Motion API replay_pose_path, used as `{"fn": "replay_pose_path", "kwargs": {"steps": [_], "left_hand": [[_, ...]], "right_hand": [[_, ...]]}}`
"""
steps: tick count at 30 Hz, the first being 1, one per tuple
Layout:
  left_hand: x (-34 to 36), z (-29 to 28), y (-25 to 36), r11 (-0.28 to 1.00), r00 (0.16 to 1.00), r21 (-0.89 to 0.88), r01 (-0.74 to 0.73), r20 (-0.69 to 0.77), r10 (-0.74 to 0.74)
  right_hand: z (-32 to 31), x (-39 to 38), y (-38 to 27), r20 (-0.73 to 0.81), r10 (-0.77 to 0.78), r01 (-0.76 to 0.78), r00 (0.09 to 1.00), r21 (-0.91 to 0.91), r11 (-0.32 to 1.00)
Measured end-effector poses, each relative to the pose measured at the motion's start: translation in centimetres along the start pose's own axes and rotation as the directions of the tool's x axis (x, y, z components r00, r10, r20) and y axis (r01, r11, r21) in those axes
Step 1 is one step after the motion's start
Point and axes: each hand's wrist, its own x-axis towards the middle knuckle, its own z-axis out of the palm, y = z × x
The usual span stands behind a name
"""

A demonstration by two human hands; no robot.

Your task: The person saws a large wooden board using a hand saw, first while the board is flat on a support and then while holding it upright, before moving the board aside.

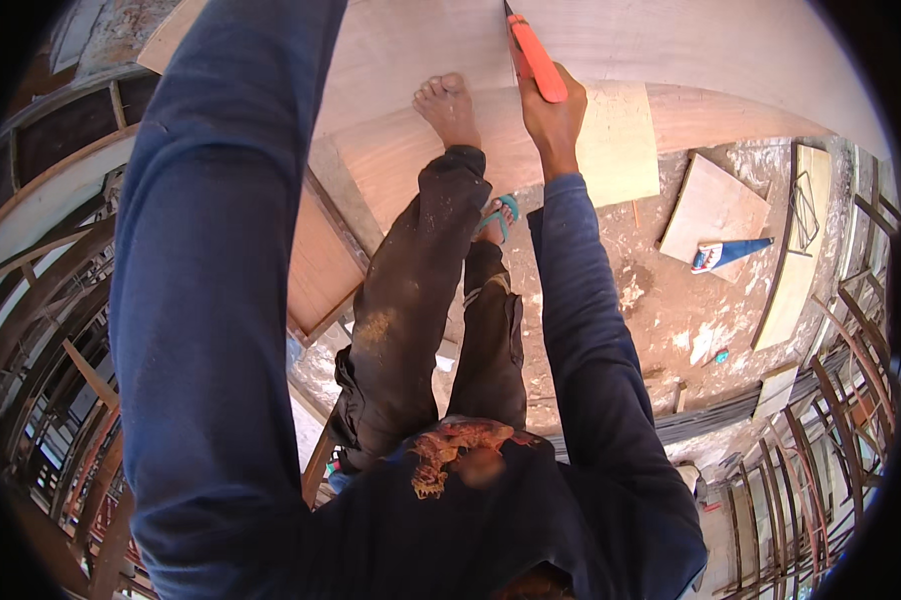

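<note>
My right hand (pixel 554 120) is closed around an orange cutter knife (pixel 537 58), whose dark narrow tip points away from me. The knife lies over a large pale plywood sheet (pixel 671 40) at the top of the view. My left arm (pixel 221 220) stretches forward past the upper edge, so my left hand is out of sight. My bare foot (pixel 451 110) rests on the sheet, left of my right hand. The other foot (pixel 494 218) stands lower, in a green flip-flop.
Thinner plywood pieces (pixel 616 150) lie under the sheet's near edge. On the right, a handsaw (pixel 733 254) with a blue blade lies across a small board (pixel 706 205). Beyond it is a long plank (pixel 793 285) with bent wire on it. Many metal frames (pixel 51 290) stand at both sides.
</note>
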Motion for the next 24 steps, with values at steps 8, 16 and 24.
{"fn": "replay_pose_path", "kwargs": {"steps": [8,16,24], "left_hand": [[-2.1,0.2,-2.0,1.000,0.998,0.014,-0.016,-0.064,0.017],[-1.9,-1.0,0.5,0.991,0.994,-0.088,-0.105,0.004,0.106],[-4.1,-0.3,1.4,0.992,0.983,0.064,0.106,-0.155,-0.095]], "right_hand": [[-10.8,-19.4,-1.9,0.116,0.137,-0.148,0.984,0.093,0.985],[1.8,0.8,-1.1,-0.026,0.025,-0.022,0.999,0.118,0.993],[0.9,0.0,-1.0,0.091,0.018,-0.037,0.996,0.209,0.977]]}}
